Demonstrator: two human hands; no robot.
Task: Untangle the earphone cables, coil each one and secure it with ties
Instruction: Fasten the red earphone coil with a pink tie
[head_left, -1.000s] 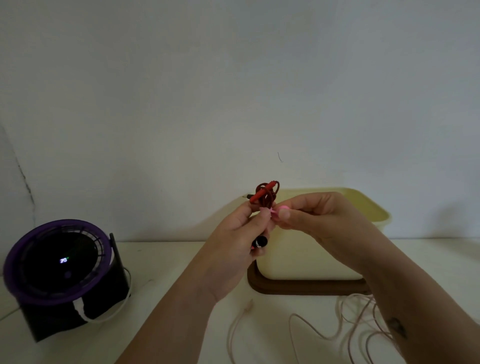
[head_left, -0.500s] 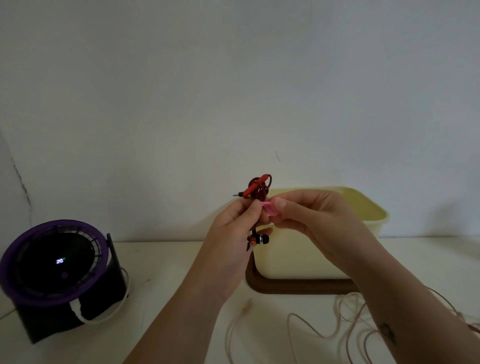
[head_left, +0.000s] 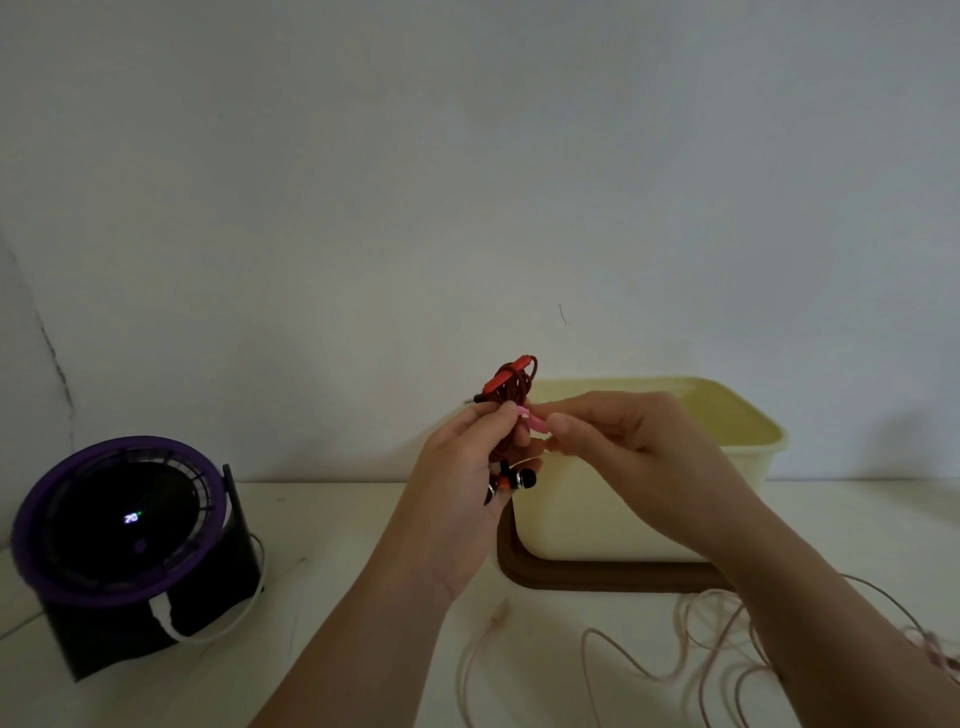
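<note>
Securing the first coil. The left hand grips the red earphone cable, wound into a compact bundle, with its fingers curled round the bundle's waist. The loops and the jack plug stand above the left fingertips; the earbuds hang just below the palm. The right hand, touching the left at the fingertips, pinches the pink tie between thumb and forefinger, its other fingers loosely curled.

A second ago the tie shows only as a small pink spot at the right fingertips. It now appears as a short strip spanning from the left fingertips to the right, across the bundle's waist, and the earbuds hang lower and clearer of the left hand. This suggests that the tie is being drawn round the coil; whether it is fastened cannot be told.

The pale pink cable lies loose on the table below the right forearm, neither coiled nor tied. The cream tub stands just behind the right hand.
</note>
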